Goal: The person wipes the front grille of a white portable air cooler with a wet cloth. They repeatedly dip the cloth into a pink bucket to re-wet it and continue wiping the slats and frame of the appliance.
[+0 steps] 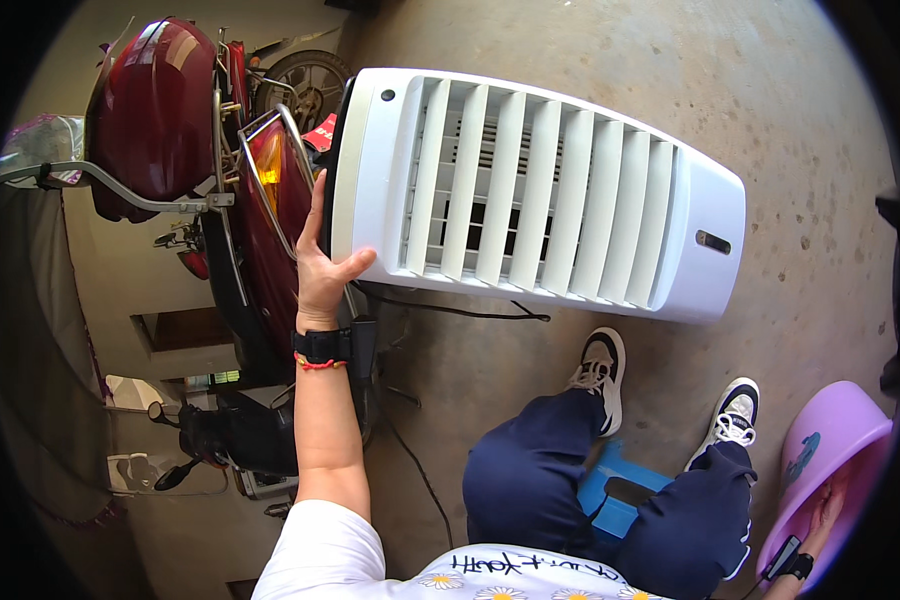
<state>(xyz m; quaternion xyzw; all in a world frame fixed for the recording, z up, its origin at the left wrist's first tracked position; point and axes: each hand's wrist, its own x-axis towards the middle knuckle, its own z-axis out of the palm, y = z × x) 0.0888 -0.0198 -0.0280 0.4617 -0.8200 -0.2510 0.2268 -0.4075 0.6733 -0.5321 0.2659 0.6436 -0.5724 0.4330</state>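
Note:
A white air cooler (701,195) with slanted louvres lies across the upper middle of the view, its dark-rimmed end to the left. My left hand (326,274) grips that end, thumb on the front face and the other fingers along the dark rim. At the lower right, a purple plastic basin (817,427) with a teal decal is tilted, its opening facing me. My right hand (827,504) reaches inside it against the inner wall. Shade hides its fingertips, so I cannot tell whether it grips the basin. A black device (782,559) sits at my right wrist.
A dark red scooter (266,225) with a rear box (157,112) stands close at the left. A black power cord (427,480) runs over the concrete floor (802,195). A blue plastic stool (619,480) is between my legs. Another motorbike's wheel (304,94) shows behind.

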